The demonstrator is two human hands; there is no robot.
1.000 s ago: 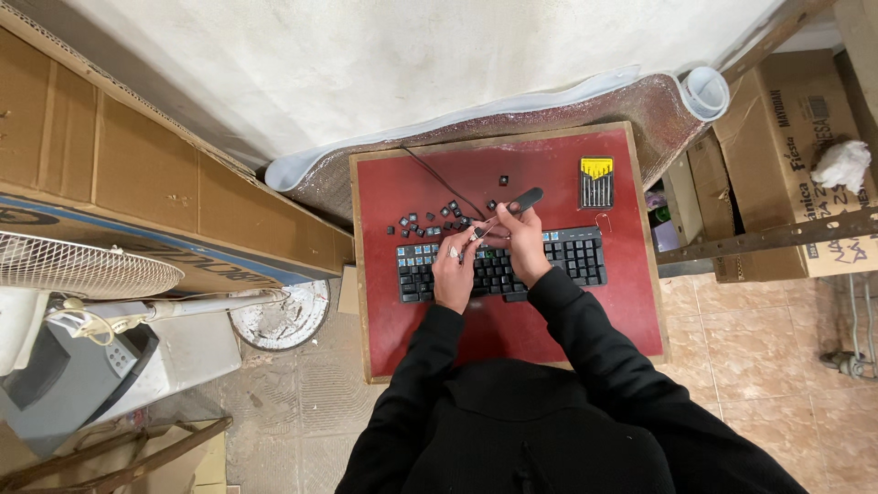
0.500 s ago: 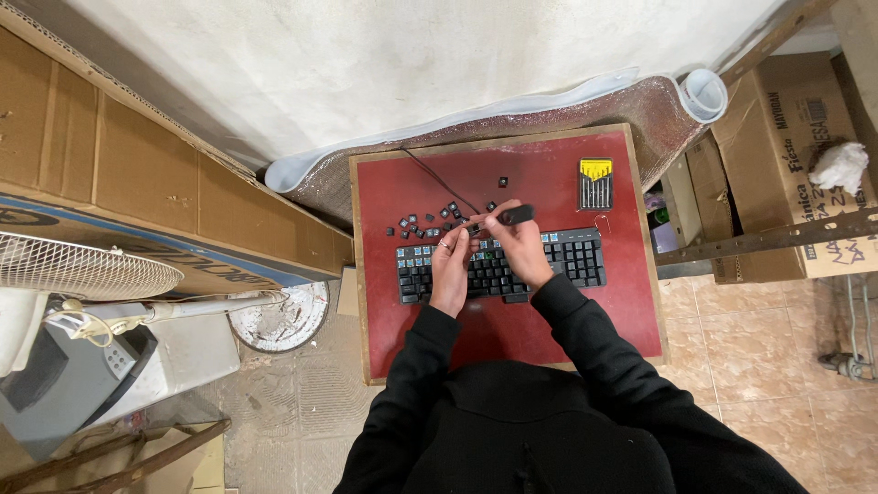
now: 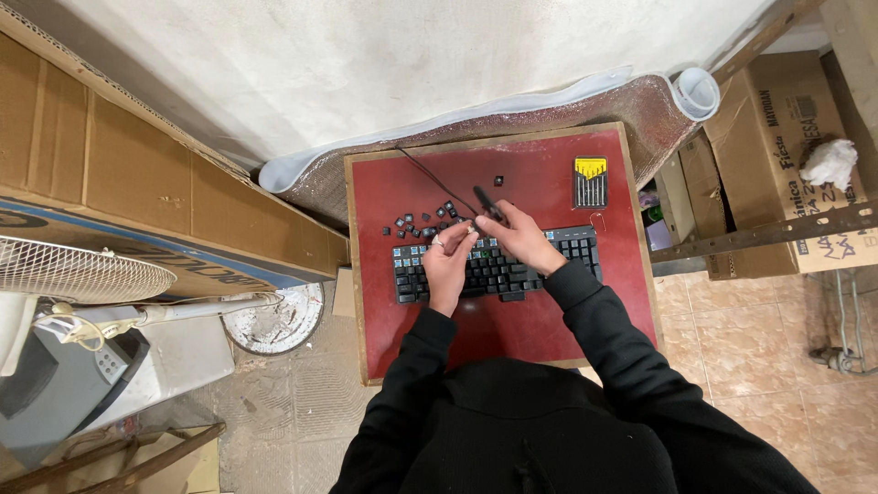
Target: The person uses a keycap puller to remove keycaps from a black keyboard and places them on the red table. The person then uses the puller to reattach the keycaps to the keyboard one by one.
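From up here I see my own black long-sleeved top, plain and unmarked, filling the near edge of the view. Both sleeves run down to the wrists, the cuffs slightly bunched. My left hand (image 3: 446, 263) and right hand (image 3: 523, 240) are bare, with a pale ring on a left finger.

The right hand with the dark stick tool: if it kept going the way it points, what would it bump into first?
Probably the lone small black keycap on the red board, up and left of the right hand and its dark tool. Height is hard to judge.
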